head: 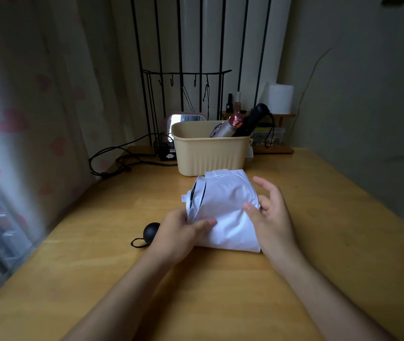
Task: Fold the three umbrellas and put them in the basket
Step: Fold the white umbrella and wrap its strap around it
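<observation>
Wooden desk [319,205]; heart-print curtain [36,107] at left; plain wall [356,70] at right; black wire rack [183,77] behind; dim light.

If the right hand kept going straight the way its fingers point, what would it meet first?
Probably the beige basket: the right hand rests at the white umbrella, fingers pointing up-left past its far end toward the basket wall. Depth is unclear.

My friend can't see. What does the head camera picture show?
Two hands, left hand and right hand, fold a white umbrella on a wooden table. Behind it, a beige basket already holds two folded umbrellas.
</observation>
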